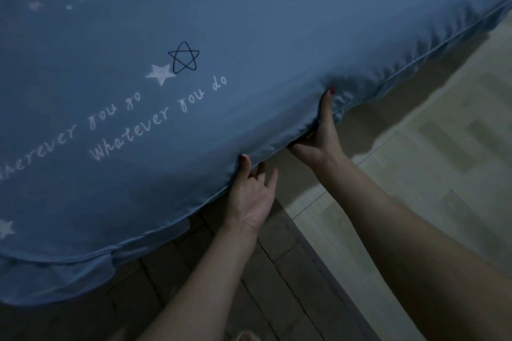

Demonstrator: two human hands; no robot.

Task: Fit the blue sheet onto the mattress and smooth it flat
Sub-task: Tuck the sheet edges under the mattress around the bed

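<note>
Both hands are at the near edge of the bed, as far as I can read them in this dim light. From my seat, the left hand has its thumb pressed on top of the blue sheet at the hem, with the fingers curled loosely beneath the edge; I'd call it a light pinch on the fabric. My view of the right hand shows the thumb lying up along the sheet's side and the other fingers tucked under the hem, so it is gripping the sheet's edge too, a little farther along from the left.

I see the sheet spread over the top of the mattress, which is itself hidden beneath it. It fills most of the frame, printed with white stars, a black outlined star and white script. Its surface looks mostly flat, with small gathers along the elastic hem toward the upper right and a loose flap hanging at lower left.

Below the edge I make out a dark slatted bed frame and pale floor to the right.
</note>
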